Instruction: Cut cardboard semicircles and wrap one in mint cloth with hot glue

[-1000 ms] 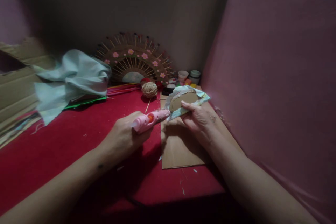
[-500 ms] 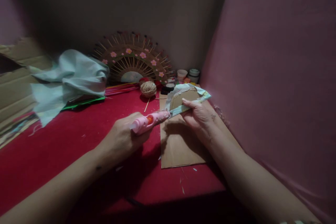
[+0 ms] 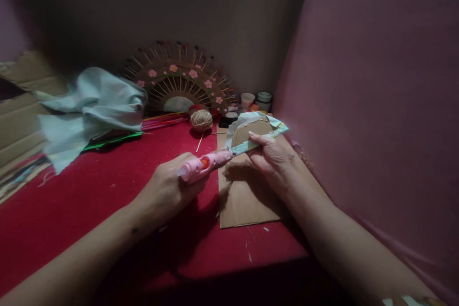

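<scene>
The glue gun (image 3: 205,164) is pink with an orange patch on its side, lying nearly level and pointing right, its nozzle touching the lower left edge of the cardboard piece (image 3: 251,132). That piece is a brown half-round shape, tilted up on its straight edge, wrapped around the rim in pale printed cloth (image 3: 274,126) folded over its curve. It stands above the flat cardboard sheet (image 3: 244,201), close to that sheet's far end.

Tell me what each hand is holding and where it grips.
The left hand grips the pink glue gun by its rear body. The right hand holds the fabric-wrapped cardboard piece at its lower edge.
</scene>
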`<state>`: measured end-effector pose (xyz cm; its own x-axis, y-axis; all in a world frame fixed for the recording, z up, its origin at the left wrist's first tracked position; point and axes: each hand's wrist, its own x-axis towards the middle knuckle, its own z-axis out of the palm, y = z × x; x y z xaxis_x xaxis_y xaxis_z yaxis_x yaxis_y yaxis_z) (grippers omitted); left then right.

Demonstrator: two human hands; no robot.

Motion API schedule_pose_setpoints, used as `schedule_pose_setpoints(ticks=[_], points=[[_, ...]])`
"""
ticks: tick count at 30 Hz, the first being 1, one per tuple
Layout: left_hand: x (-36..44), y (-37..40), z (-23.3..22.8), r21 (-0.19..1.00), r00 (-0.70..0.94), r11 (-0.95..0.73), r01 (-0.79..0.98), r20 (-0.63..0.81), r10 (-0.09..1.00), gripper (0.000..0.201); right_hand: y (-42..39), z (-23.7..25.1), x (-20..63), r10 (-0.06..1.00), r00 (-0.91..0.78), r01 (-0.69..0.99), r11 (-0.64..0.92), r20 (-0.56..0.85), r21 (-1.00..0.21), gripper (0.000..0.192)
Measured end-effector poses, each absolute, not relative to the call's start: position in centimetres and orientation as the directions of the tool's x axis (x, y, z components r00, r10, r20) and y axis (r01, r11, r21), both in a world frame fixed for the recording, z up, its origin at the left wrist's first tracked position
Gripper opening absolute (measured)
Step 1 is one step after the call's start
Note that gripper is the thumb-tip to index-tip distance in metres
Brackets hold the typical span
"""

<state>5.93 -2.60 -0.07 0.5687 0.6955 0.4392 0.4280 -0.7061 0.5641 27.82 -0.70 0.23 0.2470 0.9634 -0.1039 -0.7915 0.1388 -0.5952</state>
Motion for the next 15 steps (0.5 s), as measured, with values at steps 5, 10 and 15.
schedule_pose_setpoints(ticks=[5, 10, 15], points=[[5.86, -2.7, 0.33, 0.588, 0.568, -0.701, 0.403, 0.44, 0.695, 0.041, -0.66, 0.42, 27.81, 0.96, 0.255, -0.802, 0.144, -0.114, -0.579, 0.028], [5.86, -2.59, 0.02, 0.565, 0.587, -0.717, 0.409, 0.439, 0.681, 0.041, -0.71, 0.6, 27.66, 0.956, 0.267, -0.802, 0.15, -0.122, -0.578, 0.031], [5.87, -2.54, -0.05, 0.522, 0.595, -0.728, 0.444, 0.435, 0.676, 0.04, -0.84, 0.6, 27.7, 0.958, 0.258, -0.804, 0.141, -0.125, -0.578, 0.034]])
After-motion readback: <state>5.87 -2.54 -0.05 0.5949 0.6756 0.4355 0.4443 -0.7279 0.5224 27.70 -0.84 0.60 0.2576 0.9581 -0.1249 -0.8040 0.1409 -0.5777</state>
